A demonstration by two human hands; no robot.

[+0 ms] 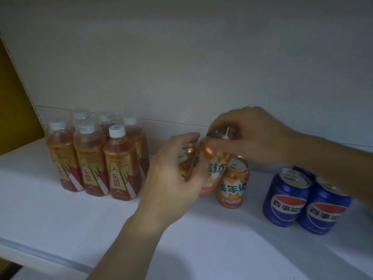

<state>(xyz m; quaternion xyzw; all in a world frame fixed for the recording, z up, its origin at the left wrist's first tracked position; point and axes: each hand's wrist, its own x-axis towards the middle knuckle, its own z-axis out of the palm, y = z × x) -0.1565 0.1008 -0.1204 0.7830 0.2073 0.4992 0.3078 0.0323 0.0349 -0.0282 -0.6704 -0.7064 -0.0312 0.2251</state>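
On a white shelf (pixel 60 215) stand three orange soda cans. My left hand (pixel 173 178) curls round the leftmost orange can (pixel 186 160), which is mostly hidden behind my fingers. My right hand (pixel 248 134) pinches the top rim of the middle orange can (pixel 214 168) from above; that can looks slightly tilted. A third orange can (pixel 232 182) stands upright just to the right, touched by neither hand.
Several bottles of amber drink with white caps (pixel 119 164) cluster at the left. Blue cola cans (pixel 286 197) stand at the right under my right forearm. A white back wall (pixel 181 67) and a yellow side panel (pixel 12 108) bound the shelf.
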